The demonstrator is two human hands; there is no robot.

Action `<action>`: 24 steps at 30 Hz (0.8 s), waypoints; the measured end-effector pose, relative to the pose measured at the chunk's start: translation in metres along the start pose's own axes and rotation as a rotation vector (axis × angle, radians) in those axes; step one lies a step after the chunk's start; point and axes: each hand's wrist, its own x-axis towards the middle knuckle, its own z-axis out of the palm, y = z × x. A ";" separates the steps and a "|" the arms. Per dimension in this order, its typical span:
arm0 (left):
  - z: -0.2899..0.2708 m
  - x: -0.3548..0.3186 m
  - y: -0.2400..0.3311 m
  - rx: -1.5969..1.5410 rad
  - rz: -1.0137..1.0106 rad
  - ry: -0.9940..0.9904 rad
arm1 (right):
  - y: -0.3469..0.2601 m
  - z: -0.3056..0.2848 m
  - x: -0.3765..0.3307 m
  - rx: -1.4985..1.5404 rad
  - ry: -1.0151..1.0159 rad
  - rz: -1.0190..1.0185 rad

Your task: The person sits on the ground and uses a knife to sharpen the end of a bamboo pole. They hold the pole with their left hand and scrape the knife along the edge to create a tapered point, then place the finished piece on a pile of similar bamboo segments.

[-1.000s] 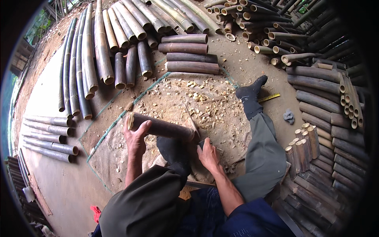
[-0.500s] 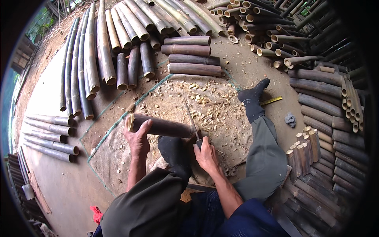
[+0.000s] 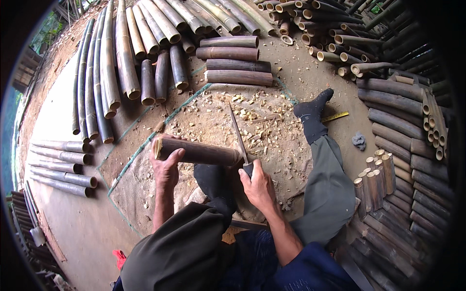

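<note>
My left hand point(image 3: 166, 162) is closed round the left end of a dark bamboo section point(image 3: 199, 152), which lies sideways above my left foot point(image 3: 211, 186). The thumb presses on the near side of the tube. In my right hand point(image 3: 258, 184) is a long narrow knife point(image 3: 237, 130), held by its black handle. Its blade points up and away, beside the tube's right end; whether it touches the bamboo I cannot tell. Pale bamboo chips point(image 3: 257, 116) lie scattered on a cloth mat point(image 3: 138, 194) beneath the work.
Short bamboo sections point(image 3: 238, 77) lie stacked ahead, with long poles point(image 3: 124, 53) to the far left. More cut tubes point(image 3: 395, 126) are piled at the right, near several upright pieces point(image 3: 371, 186). A yellow tape measure point(image 3: 336, 116) and grey rag point(image 3: 358, 141) lie by my right foot point(image 3: 313, 114).
The knife and my right hand have shifted slightly right, and the blade stands a little more upright. The bamboo section has moved slightly, still in my left hand.
</note>
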 end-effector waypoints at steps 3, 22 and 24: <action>0.000 -0.002 0.006 0.123 -0.008 -0.016 | -0.005 -0.009 -0.008 0.148 0.159 -0.189; 0.018 -0.010 -0.017 -0.013 0.015 0.238 | 0.032 0.026 0.001 -0.162 -0.011 0.103; 0.004 -0.005 -0.019 0.004 -0.004 0.191 | 0.011 0.010 -0.006 -0.041 0.044 -0.043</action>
